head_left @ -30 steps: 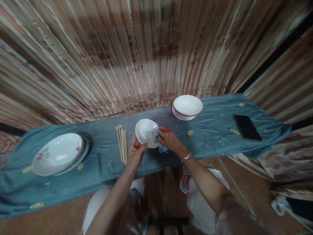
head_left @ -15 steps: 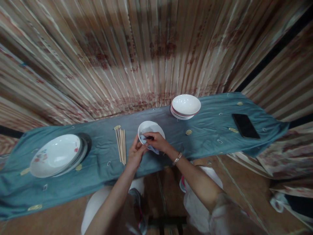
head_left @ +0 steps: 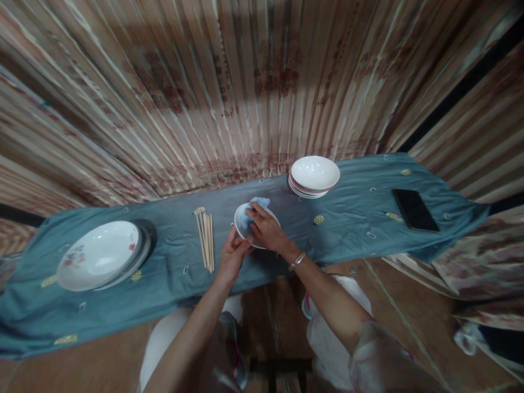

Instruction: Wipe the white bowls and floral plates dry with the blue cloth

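A white bowl (head_left: 238, 228) is tilted above the middle of the table, its inside towards me. My left hand (head_left: 233, 254) grips its near left rim, thumb on the edge and fingers partly hidden by the bowl. Inside the bowl, my right hand (head_left: 269, 231) presses a light blue cloth (head_left: 244, 218) against the wall with its fingers. Part of the cloth sticks out over the far rim. A bracelet circles my right wrist.
Several chopsticks (head_left: 207, 243) lie left of the bowl. A stack of flower-patterned plates (head_left: 100, 254) stands farther left. Stacked white bowls (head_left: 314, 173) are at the back right, and a black phone (head_left: 415, 210) lies near the right end of the teal tablecloth (head_left: 172, 273).
My right hand has spread the cloth deeper into the bowl, and part of it now shows over the far rim instead of hanging by the near rim. My left hand still grips the bowl.
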Available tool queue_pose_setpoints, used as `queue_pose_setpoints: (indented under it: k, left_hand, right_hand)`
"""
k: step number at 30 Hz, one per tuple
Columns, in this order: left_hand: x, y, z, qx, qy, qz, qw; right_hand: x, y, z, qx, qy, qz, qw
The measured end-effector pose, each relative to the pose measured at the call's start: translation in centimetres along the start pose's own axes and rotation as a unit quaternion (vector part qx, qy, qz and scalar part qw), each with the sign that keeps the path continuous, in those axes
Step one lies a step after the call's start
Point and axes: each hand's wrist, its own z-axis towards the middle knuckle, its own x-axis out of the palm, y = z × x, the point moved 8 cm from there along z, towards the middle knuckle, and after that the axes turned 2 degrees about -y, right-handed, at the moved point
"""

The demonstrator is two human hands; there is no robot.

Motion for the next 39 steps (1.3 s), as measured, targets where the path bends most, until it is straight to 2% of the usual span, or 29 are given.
queue_pose_setpoints:
  k: [4, 8, 15, 21, 26, 30, 34, 39]
  left_hand:
    - [0.0, -0.4, -0.1, 0.005, -0.005, -0.004, 1.000]
    - [-0.1, -0.7, 0.1, 0.014, -0.005, 0.003, 1.000]
    - [-0.5, -0.8, 0.6, 0.033, -0.018, 0.000, 0.999]
    - [-0.3, -0.7, 0.6, 0.041, -0.004, -0.001, 0.999]
    - [0.0, -0.6, 0.7, 0.040, 0.006, -0.002, 0.999]
    - [0.2, -0.6, 0.7, 0.035, 0.011, -0.004, 0.999]
    - [0.6, -0.3, 0.5, 0.031, 0.019, -0.001, 0.999]
    - [1.1, 0.1, 0.3, 0.021, 0.033, -0.007, 0.999]
  right_hand:
    - [-0.7, -0.2, -0.4, 0.042, 0.032, -0.116, 0.992]
    - [-0.9, -0.3, -0.7, 0.055, 0.054, -0.183, 0.980]
    - [0.0, -0.7, -1.6, 0.062, 0.102, -0.169, 0.978]
    - [1.3, -1.0, -2.3, 0.021, 0.103, -0.065, 0.992]
    - [1.9, -1.2, -2.1, 0.021, 0.108, 0.060, 0.992]
    - [1.8, -0.8, -1.8, 0.004, 0.115, 0.192, 0.975]
    - [1.4, -0.8, -1.6, 0.005, 0.088, 0.316, 0.945]
    - [1.1, -1.2, -1.5, 0.028, 0.048, 0.357, 0.932]
